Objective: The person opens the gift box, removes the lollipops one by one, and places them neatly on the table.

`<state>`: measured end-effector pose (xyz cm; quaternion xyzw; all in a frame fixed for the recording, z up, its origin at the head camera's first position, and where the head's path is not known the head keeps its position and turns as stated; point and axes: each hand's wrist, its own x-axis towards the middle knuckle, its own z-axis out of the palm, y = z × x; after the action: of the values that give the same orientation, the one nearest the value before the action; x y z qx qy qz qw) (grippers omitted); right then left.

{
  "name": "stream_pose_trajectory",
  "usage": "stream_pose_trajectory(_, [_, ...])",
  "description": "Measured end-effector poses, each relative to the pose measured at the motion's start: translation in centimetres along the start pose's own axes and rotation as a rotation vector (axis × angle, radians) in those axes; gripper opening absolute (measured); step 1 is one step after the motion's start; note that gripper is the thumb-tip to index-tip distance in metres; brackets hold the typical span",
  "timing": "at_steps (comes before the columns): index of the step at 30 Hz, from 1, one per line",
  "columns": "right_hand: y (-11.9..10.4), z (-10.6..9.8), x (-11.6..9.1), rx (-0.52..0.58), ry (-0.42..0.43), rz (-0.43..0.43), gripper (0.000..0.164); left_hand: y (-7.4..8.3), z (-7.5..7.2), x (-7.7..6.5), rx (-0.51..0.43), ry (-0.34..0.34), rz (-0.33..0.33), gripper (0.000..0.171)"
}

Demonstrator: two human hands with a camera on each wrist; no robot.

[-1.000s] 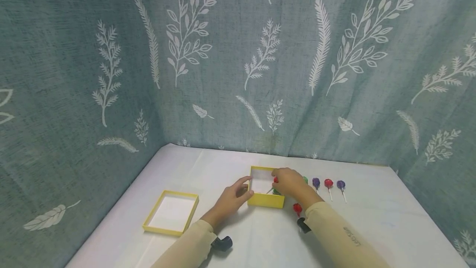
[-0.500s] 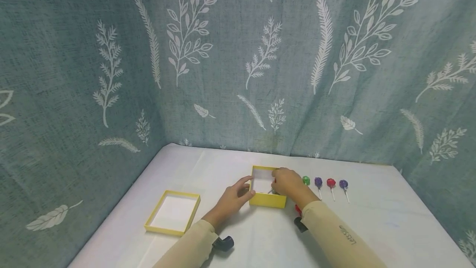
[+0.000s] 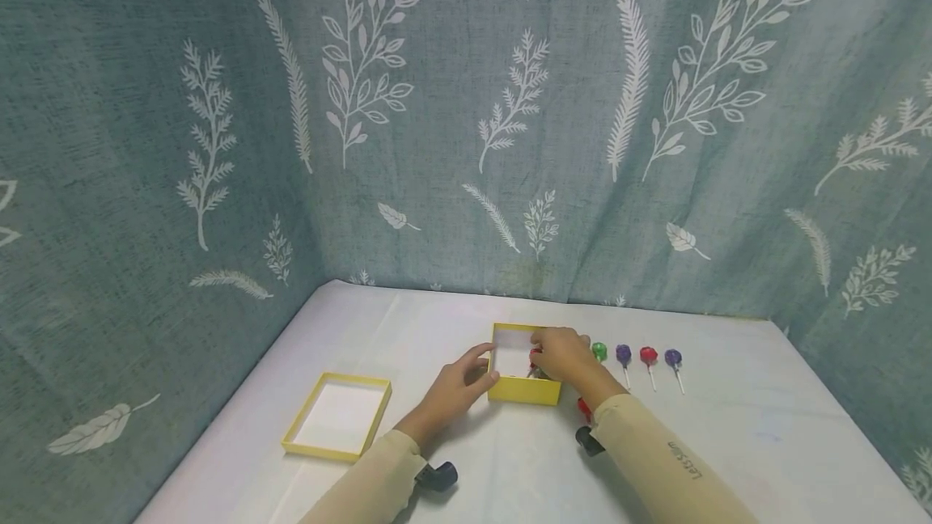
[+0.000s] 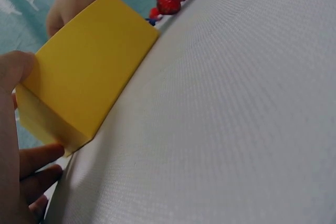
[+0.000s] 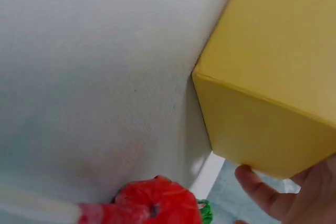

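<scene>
The yellow box (image 3: 524, 390), open at the top with a white inside, stands mid-table. My left hand (image 3: 456, 385) holds its left side, thumb (image 4: 18, 69) at the front corner and other fingers along the side wall. My right hand (image 3: 562, 352) reaches over the box's right wall, fingers down inside. A red lollipop (image 3: 535, 361) shows under those fingers, its stick pointing down toward the front wall; the hand covers much of it. In the right wrist view, some fingers (image 5: 262, 192) show beyond the box's yellow wall.
A shallow yellow-rimmed lid (image 3: 337, 415) lies on the left, white inside up. Right of the box a green lollipop (image 3: 599, 351), a purple one (image 3: 623, 354), a red one (image 3: 649, 355) and another purple one (image 3: 673, 358) form a row. One more red lollipop (image 3: 584, 408) lies partly behind the right wrist.
My right hand stays at the box's right side while its fingers shift slightly inside. The red lollipop under them was hidden half a second ago and shows again. My left hand keeps its place.
</scene>
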<state>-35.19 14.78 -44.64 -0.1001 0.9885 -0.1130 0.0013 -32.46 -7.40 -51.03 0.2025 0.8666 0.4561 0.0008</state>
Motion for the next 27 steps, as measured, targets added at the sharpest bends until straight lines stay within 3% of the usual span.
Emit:
stream_pose_trajectory(7, [-0.70, -0.09, 0.06, -0.088, -0.059, 0.044, 0.020, -0.03, 0.08, 0.04, 0.005, 0.003, 0.027, 0.055])
stream_pose_trajectory(27, [-0.87, 0.49, 0.56, -0.054, -0.086, 0.069, 0.021, -0.10, 0.05, 0.12, 0.029, 0.000, -0.004, 0.055])
